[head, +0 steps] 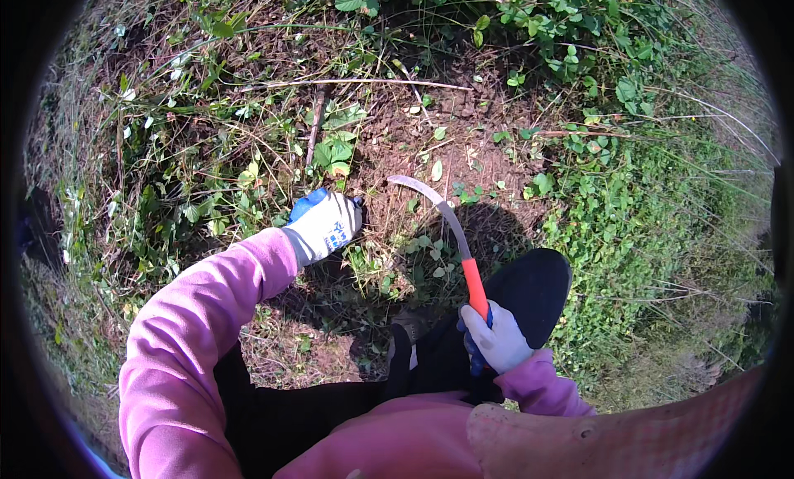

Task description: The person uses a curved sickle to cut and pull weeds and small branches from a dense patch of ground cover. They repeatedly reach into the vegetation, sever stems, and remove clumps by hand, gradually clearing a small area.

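My right hand, in a white and blue work glove, grips the orange handle of a sickle beside my knee. Its curved metal blade points up and left over bare soil. My left hand, in a matching glove with printing on its back, is low at the ground among weeds, left of the blade tip and apart from it. The fingers of that hand are mostly turned away, so whether they hold any stems is hidden. A leafy weed stands just above the left hand.
Reddish soil with dry stalks lies ahead. A long dry stem crosses it. Dense green plants grow on the right, tangled weeds on the left. My bent knee is close to the sickle handle.
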